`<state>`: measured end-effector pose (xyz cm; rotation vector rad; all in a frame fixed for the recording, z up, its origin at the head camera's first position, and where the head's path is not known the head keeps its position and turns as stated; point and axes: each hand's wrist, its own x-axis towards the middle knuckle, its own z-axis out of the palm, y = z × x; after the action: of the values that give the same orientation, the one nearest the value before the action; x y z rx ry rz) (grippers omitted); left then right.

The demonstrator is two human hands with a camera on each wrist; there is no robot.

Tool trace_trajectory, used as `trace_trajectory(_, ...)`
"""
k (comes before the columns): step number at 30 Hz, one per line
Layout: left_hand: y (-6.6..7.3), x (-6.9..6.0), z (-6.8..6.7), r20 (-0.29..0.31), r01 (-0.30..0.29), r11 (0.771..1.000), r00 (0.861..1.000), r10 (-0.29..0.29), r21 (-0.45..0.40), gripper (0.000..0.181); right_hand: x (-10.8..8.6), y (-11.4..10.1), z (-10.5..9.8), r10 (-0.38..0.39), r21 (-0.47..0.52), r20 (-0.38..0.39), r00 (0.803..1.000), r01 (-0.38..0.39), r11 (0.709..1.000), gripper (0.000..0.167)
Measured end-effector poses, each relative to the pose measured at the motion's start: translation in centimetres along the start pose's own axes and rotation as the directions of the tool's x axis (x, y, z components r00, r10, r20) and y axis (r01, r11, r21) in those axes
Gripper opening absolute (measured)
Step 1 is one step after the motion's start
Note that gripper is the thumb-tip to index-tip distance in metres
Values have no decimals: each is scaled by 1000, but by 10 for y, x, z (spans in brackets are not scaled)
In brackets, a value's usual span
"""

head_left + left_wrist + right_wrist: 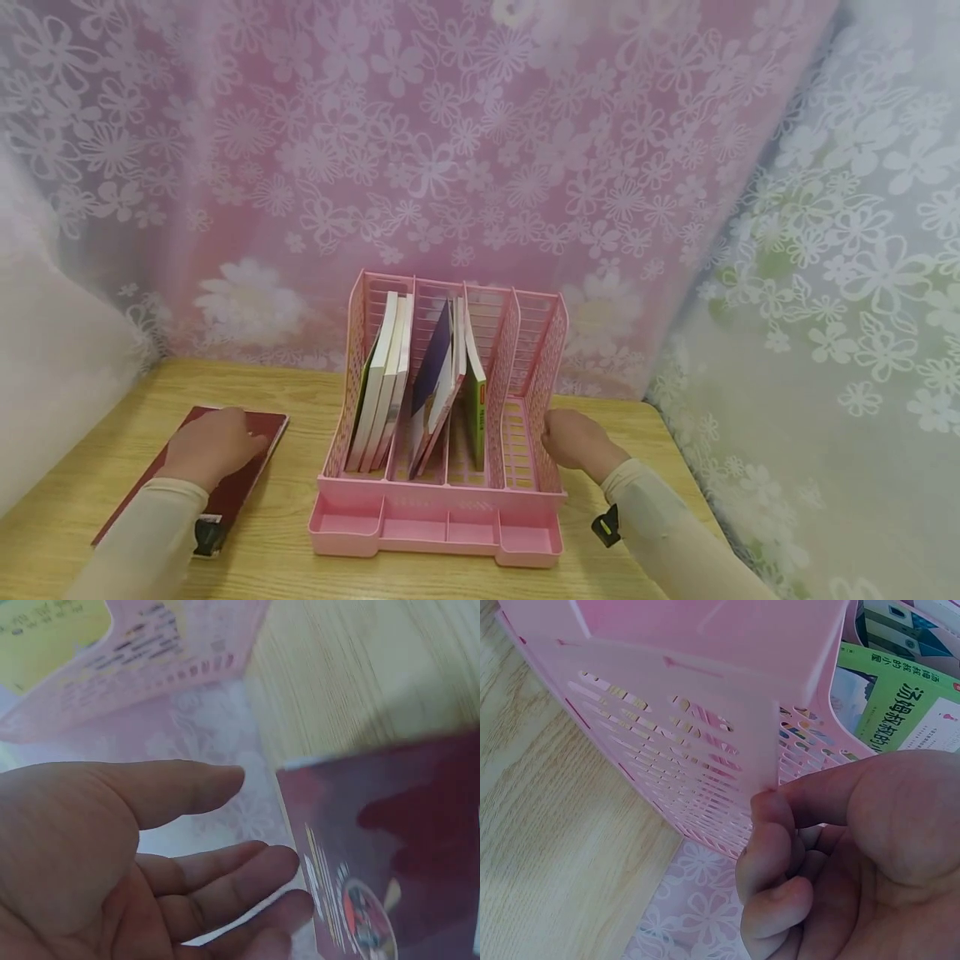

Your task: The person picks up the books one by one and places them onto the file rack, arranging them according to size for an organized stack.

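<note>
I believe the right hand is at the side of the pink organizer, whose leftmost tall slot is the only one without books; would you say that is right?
Not quite: the head view shows that the rightmost tall slot is the one without books, while the leftmost holds several books. The right hand is indeed at the side of the pink organizer.

1. Probably a home study corner, though the flower-patterned curtains (465,150) hide the room beyond.
2. These pink and whitish curtains hang behind and beside a wood-grain tabletop (270,550).
3. A pink desk organizer (438,492) on it holds upright books (386,392).
</note>
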<state>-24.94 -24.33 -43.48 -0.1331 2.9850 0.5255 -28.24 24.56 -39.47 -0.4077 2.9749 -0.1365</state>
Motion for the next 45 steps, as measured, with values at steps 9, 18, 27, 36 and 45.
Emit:
trace_trajectory(9,-16,1,5,67,34,998,997,-37,48,46,1,1,3,21,3,-2,1000,-21,1000,19)
trace_trajectory(18,-25,5,14,134,20,996,991,-32,88,74,3,0,5,22,-4,5,1000,-22,1000,21)
trace_trajectory(27,-22,5,25,70,-28,991,997,19,128,62,4,-2,6,8,-25,-22,1000,-8,1000,19)
trace_trajectory(36,-19,4,19,92,-35,993,995,25,114,57,4,-3,4,18,-30,-1,1000,-18,999,20)
trace_trajectory(45,-26,8,13,147,-88,990,987,72,107,64,2,-2,2,29,-40,0,1000,-29,999,17)
